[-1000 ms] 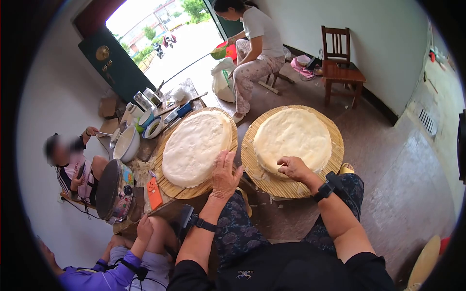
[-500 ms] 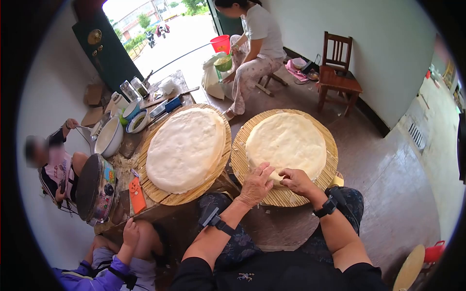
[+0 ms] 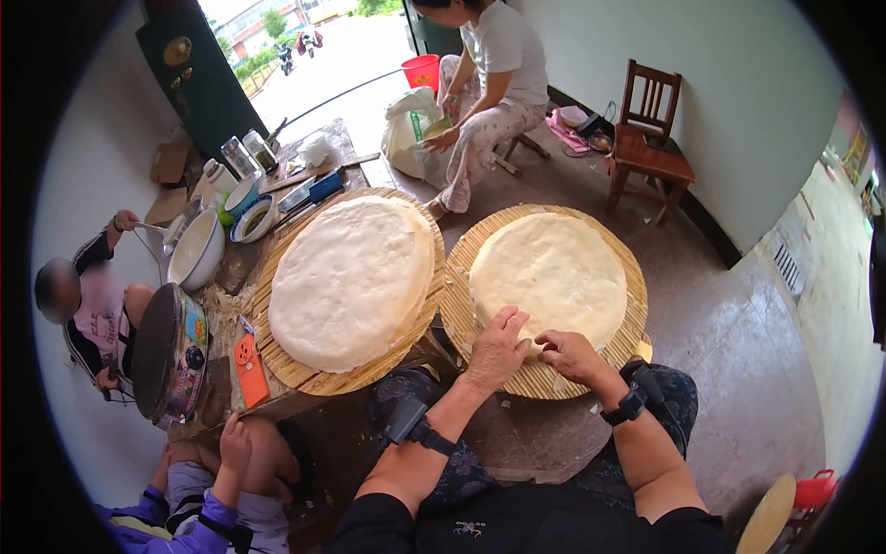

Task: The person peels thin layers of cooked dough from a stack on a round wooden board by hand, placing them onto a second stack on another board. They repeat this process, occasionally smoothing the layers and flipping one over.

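Before me is a stack of thin round flatbreads (image 3: 554, 268), pale and floury, on a round slatted mat (image 3: 635, 305). At the stack's near edge, my left hand (image 3: 498, 353) rests with its fingers stretched out over the rim. My right hand (image 3: 574, 357) is beside it, fingers curled in and pinched at the edge of a flatbread; the fingertips are partly hidden. A second, larger flatbread stack (image 3: 351, 286) lies to the left on another slatted mat (image 3: 268, 319).
On the left table are a round griddle (image 3: 159, 351), an orange phone (image 3: 249, 371), a white basin (image 3: 197, 251) and jars (image 3: 240, 157). Several people sit around; one (image 3: 503, 69) handles a white sack (image 3: 403, 138). A wooden chair (image 3: 651, 162) stands by the wall.
My hands stay at the near edge of the stack, with only slight finger movement. The view shifts a little. The person by the door lowers the green bowl into the sack.
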### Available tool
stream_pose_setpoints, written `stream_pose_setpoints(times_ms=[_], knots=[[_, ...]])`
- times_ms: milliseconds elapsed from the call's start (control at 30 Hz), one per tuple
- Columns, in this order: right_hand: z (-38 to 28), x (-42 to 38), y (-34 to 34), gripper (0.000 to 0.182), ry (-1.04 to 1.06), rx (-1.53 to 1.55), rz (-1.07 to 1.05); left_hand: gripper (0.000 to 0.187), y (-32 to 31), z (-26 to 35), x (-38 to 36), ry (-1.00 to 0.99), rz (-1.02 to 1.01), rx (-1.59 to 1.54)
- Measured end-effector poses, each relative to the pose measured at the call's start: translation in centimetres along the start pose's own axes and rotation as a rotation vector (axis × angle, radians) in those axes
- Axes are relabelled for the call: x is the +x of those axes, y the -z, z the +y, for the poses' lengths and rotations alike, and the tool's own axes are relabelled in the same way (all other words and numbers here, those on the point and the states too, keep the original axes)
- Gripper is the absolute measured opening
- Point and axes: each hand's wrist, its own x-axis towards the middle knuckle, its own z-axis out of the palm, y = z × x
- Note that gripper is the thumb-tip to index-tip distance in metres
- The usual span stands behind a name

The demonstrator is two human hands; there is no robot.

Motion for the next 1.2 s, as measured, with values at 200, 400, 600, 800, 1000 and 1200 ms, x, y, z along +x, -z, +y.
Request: stream_pose_setpoints(times_ms=[200,400,600,800,1000,1200], knots=[[0.3,-0.2,-0.1,0.032,-0.022,-0.015,-0.01,0.044,0.0,0.0,0.0,0.037,-0.016,-0.007],[0.4,-0.5,-0.2,0.032,-0.045,-0.028,-0.014,0.044,-0.1,-0.1,0.1,0.032,-0.006,0.004],[0.5,-0.5,-0.2,0.032,-0.057,-0.035,-0.005,0.043,-0.1,-0.2,0.2,0.048,-0.01,-0.021],[1.4,-0.6,-0.4,0.027,0.018,-0.194,0.06,0.038,-0.1,-0.7,-0.1,0.129,-0.167,-0.011],[2.2,-1.0,0.2,0.027,-0.048,-0.312,0.087,0.031,0.1,-1.5,-0.3,0.232,-0.52,0.116],[5.4,-0.6,3.4,0.025,-0.165,-0.3,0.292,0.031,0.2,-2.8,-0.6,0.31,-0.592,0.16]])
